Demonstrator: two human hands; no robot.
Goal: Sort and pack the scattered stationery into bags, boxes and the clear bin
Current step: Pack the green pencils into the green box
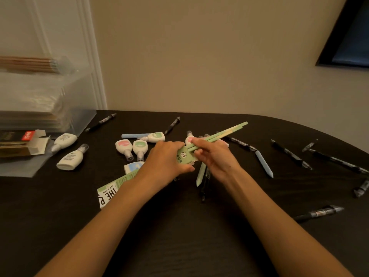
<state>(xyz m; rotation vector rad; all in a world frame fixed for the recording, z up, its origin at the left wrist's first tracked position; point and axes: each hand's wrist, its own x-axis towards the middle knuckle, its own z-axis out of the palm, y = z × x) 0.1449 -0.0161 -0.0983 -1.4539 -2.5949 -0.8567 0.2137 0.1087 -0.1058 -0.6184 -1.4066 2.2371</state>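
My left hand grips a small green box with a panda print above the dark table. My right hand pinches a bundle of pale green and yellow pencils, whose lower ends sit at the box's mouth while the tips point up to the right. A loose pale green pencil lies under my right hand. A blue pencil lies to the right. Several white correction tape dispensers lie left of my hands.
The clear bin stands at the back left, holding flat packets. In front of it lies an open black-and-gold box. A green printed box lies under my left forearm. Black pens are scattered across the right side and back.
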